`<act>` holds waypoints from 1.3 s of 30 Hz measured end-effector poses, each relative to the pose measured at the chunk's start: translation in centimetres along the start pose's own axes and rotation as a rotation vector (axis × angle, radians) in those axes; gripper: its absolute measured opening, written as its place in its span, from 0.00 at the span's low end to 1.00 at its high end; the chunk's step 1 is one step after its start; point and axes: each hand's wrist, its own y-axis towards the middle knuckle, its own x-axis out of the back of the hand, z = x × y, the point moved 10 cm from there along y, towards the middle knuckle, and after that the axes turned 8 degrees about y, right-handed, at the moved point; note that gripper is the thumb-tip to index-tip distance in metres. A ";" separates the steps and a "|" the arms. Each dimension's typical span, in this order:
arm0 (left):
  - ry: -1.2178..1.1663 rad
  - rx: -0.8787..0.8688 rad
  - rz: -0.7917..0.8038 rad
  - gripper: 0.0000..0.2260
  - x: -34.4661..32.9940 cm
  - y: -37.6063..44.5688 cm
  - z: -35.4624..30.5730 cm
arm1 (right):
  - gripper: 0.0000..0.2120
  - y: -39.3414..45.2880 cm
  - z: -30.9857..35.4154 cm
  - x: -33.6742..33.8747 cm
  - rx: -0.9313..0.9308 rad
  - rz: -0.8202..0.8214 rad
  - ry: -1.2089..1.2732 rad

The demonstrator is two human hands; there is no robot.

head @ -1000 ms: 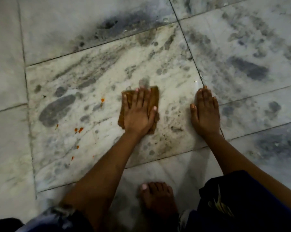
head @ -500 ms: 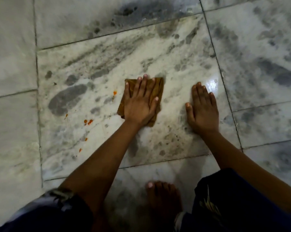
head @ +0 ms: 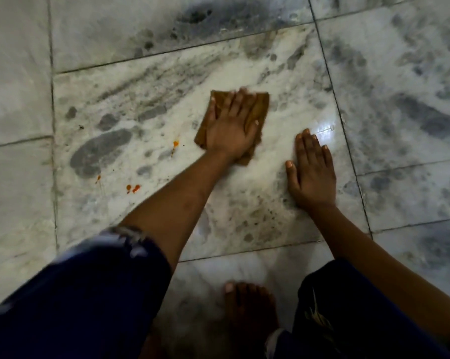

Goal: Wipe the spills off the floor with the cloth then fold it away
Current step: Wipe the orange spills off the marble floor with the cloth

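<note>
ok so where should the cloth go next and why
Probably slide the cloth left toward the orange drops. The left hand presses it flat just right of them, and more drops lie lower left, unwiped. The right hand rests flat on the floor.

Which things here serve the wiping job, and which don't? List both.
Job: cloth, under the left hand; orange spills; floor.
Not job: right hand, flat on the floor; bare foot; grey marble blotches.
</note>
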 end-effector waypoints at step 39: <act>-0.066 0.503 -0.117 0.28 -2.0 -12.7 15.4 | 0.29 2.7 10.2 -5.0 0.261 0.081 -0.016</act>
